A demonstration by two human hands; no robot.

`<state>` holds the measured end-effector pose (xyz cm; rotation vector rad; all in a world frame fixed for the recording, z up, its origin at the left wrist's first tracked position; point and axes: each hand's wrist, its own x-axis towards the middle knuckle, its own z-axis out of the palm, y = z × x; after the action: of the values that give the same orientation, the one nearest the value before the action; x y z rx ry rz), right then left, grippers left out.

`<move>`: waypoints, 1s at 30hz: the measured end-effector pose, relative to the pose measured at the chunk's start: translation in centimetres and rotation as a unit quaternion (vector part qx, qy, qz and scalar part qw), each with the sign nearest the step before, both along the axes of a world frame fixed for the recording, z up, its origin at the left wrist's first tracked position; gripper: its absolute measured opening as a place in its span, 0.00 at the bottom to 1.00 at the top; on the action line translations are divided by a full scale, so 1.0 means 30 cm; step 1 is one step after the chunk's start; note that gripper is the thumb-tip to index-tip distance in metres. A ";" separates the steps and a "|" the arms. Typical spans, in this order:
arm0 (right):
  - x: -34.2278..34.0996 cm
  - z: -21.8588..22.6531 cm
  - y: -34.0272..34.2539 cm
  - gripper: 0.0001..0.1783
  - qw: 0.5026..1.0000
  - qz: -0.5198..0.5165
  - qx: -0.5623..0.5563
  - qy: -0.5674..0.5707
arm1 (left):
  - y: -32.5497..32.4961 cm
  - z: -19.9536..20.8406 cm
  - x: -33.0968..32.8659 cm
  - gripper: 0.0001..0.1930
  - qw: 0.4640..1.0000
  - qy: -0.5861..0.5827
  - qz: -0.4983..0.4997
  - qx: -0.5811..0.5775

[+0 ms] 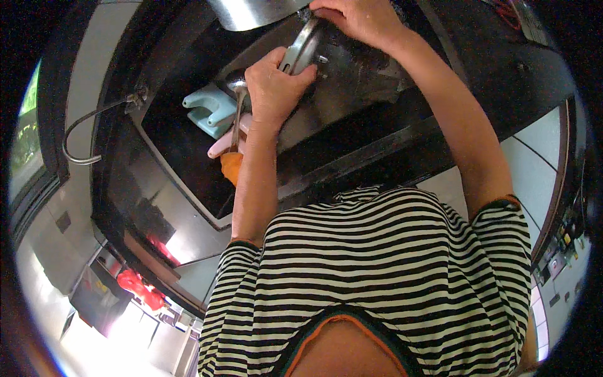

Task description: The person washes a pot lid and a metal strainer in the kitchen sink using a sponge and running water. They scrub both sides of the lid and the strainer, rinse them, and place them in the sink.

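Observation:
My left hand (pixel 276 88) is closed round a flat, curved, pale piece with a shiny metal edge (pixel 303 47), perhaps a lid seen nearly edge-on. It is tilted up over the dark sink (pixel 188 179). At its far end is my right hand (pixel 367 22), fingers bent together; a small dark thing shows by the fingertips, too unclear to name. Left of my left wrist lie a pale blue plastic piece with prongs (pixel 210 110), a long-handled metal spoon or ladle (pixel 237 119), a pink plastic piece (pixel 221 146) and something orange (pixel 231 166), partly behind my forearm.
A shiny metal pot or bowl (pixel 254 14) stands at the far edge, cut off by the frame. A thin curved faucet (pixel 78 125) rises at the left beside the sink. The dark counter edge (pixel 377 157) runs in front of my body. Red cloth or bag (pixel 141 290) shows at lower left.

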<state>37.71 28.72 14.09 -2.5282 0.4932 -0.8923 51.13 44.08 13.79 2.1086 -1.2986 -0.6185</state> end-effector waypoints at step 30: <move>0.046 0.035 0.024 0.03 1.000 0.009 -0.018 0.016 | 0.046 0.004 0.028 0.15 0.999 0.010 0.026 -0.045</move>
<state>39.09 29.45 15.15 -2.5796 0.4686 -0.8631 51.98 45.47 13.93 2.0510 -1.2328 -0.5466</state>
